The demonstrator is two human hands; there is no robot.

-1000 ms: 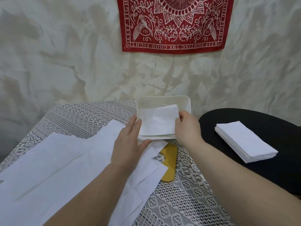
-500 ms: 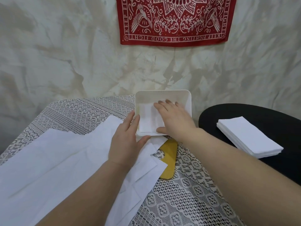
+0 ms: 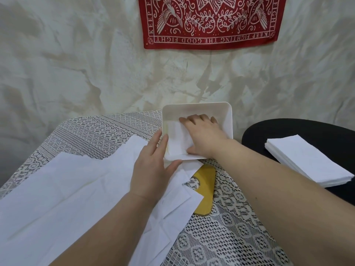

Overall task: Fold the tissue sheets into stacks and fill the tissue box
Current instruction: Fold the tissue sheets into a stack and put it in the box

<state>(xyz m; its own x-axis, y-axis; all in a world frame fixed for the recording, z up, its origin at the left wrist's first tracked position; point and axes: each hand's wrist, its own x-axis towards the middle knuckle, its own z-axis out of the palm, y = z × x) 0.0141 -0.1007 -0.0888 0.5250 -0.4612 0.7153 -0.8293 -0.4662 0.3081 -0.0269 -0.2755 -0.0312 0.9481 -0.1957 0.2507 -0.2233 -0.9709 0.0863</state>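
Pressing folded tissue into box.
Right hand (image 3: 203, 135), fingers flat, seats folded tissue (image 3: 177, 140); left hand (image 3: 153, 166), released, steadies tissue box (image 3: 228, 120).

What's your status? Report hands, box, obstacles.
Right hand flat, pressing folded tissues into the box. Left hand open, steadying its left side. Nothing blocking.
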